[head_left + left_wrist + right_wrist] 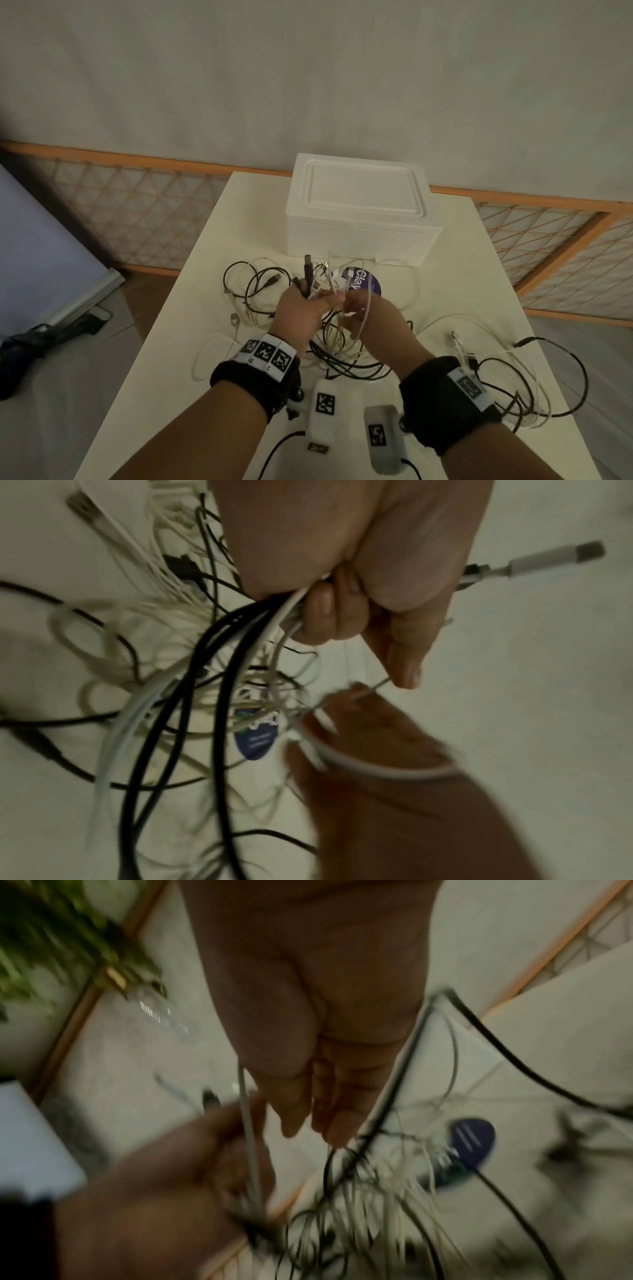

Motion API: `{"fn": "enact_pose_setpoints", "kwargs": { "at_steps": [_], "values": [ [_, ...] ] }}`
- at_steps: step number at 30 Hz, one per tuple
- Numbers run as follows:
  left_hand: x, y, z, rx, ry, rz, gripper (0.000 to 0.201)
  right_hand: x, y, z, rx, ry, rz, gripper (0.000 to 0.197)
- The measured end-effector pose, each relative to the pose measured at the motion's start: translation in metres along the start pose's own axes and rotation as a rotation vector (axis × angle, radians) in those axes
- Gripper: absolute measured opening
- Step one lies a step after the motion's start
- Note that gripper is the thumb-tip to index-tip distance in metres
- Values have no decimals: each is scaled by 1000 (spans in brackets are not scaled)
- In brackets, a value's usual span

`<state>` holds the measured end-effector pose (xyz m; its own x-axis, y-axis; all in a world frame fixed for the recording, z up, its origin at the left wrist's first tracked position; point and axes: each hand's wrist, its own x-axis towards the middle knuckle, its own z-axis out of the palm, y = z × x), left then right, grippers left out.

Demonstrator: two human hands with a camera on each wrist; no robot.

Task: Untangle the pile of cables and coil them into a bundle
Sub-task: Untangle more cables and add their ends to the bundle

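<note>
Left hand (298, 317) raised above the middle of the table (178, 359), fingers (323, 610) curled tight round a bunch of black and white cables (337, 346), gathered plug ends (308, 270) sticking up out of the fist toward the far edge. From the left wrist view, a white plug (548, 561) jutting past the knuckles, thick black and white strands hanging down from the palm. Right hand (371, 317) just beside the left, nearly touching, fingertips pinching a thin white cable (367, 308) that loops up and back over the hand; blurred in the right wrist view, so the exact grip hard to make out there, fingers (342, 1110) pointing down and close together. Cables still a loose tangle: black loops spread toward the left edge, white ones trailing under the hands, more black and white loops sprawled by the right edge and near-right corner. Round purple lid (366, 279) lying among the strands beyond the hands, partly covered by them. White foam box (359, 209) sitting closed at the far edge, behind the tangle. Black wrist straps with printed marker tags on both forearms, white camera units (325, 414) slung below them over the near edge.
</note>
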<state>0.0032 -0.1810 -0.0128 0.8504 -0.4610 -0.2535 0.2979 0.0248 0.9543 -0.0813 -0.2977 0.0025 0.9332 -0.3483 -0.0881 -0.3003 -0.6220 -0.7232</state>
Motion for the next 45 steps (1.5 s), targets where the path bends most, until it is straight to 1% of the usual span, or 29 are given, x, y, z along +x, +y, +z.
{"fn": "enact_pose_setpoints", "kwargs": {
  "at_steps": [2, 3, 5, 7, 9, 11, 12, 13, 15, 17, 19, 21, 23, 24, 25, 26, 27, 29, 31, 32, 33, 34, 35, 36, 37, 40, 42, 43, 45],
  "values": [
    [-3, 10, 3, -106, -42, 16, 17, 0, 4, 15, -84, -51, -52, 9],
    [-4, 12, 4, -131, -63, 25, 17, 0, 4, 18, -76, -44, -67, 8],
    [-4, 10, 1, -124, -78, 17, 20, 0, -2, 14, 37, -6, -48, 13],
    [-5, 3, -8, -60, -121, -25, 30, -2, -13, 3, 174, 36, -21, 17],
    [-9, -8, -13, 31, -183, -57, 25, -6, -27, -8, 305, 82, 10, 18],
    [-12, -19, -15, 117, -245, -83, 36, -9, -40, -17, 420, 85, 0, 22],
    [-14, -19, -14, 139, -276, -99, 40, -11, -45, -20, 400, 98, -16, 26],
    [-15, -19, -14, 145, -293, -99, 37, -13, -49, -22, 349, 118, -35, 29],
    [-14, -14, -15, 126, -269, -99, 21, -17, -55, -30, 266, 191, -58, 29],
    [-9, -12, -20, 76, -132, -126, 20, -17, -53, -44, 235, 284, -47, 27],
    [-4, -14, -29, -52, 33, -179, 27, -19, -38, -58, 139, 326, 28, 22],
    [0, -15, -40, -213, 137, -187, 31, -21, -7, -76, -118, 391, 179, 18],
    [0, -10, -48, -316, 177, -180, 24, -27, 23, -93, -323, 431, 422, 45],
    [-1, -8, -50, -345, 176, -172, 18, -31, 37, -98, -384, 383, 525, 54],
    [-3, -6, -50, -361, 174, -169, 16, -36, 43, -100, -478, 271, 598, 54],
    [-4, -6, -48, -374, 172, -170, 20, -39, 44, -97, -595, 115, 618, 45],
    [-8, -5, -44, -385, 169, -176, 28, -43, 39, -93, -683, -25, 601, 38],
    [-14, -2, -35, -387, 136, -179, 43, -48, 15, -77, -723, -160, 479, 33],
    [-22, 2, -24, -381, 82, -188, 53, -50, -17, -56, -662, -146, 293, 31],
    [-26, 4, -19, -380, 49, -197, 55, -51, -30, -43, -598, -130, 169, 34],
    [-30, 7, -15, -384, 11, -203, 55, -53, -45, -30, -532, -145, 72, 47],
    [-34, 9, -11, -392, -32, -204, 54, -54, -54, -16, -535, -181, -1, 68],
    [-37, 11, -8, -405, -72, -197, 53, -54, -56, -4, -628, -208, -34, 84],
    [-41, 13, -6, -419, -106, -182, 51, -52, -55, 7, -741, -211, -38, 91],
    [-43, 15, -5, -432, -131, -168, 50, -52, -51, 14, -814, -179, -18, 91],
    [-47, 22, -8, -468, -173, -147, 50, -54, -47, 23, -796, 18, 42, 77],
    [-47, 26, -10, -493, -190, -134, 50, -53, -43, 27, -781, 121, -76, 58],
    [-47, 27, -10, -498, -193, -133, 50, -52, -42, 29, -773, 94, -121, 46],
    [-48, 29, -11, -486, -184, -134, 49, -49, -44, 30, -722, -47, -170, 31]
  ]
}}
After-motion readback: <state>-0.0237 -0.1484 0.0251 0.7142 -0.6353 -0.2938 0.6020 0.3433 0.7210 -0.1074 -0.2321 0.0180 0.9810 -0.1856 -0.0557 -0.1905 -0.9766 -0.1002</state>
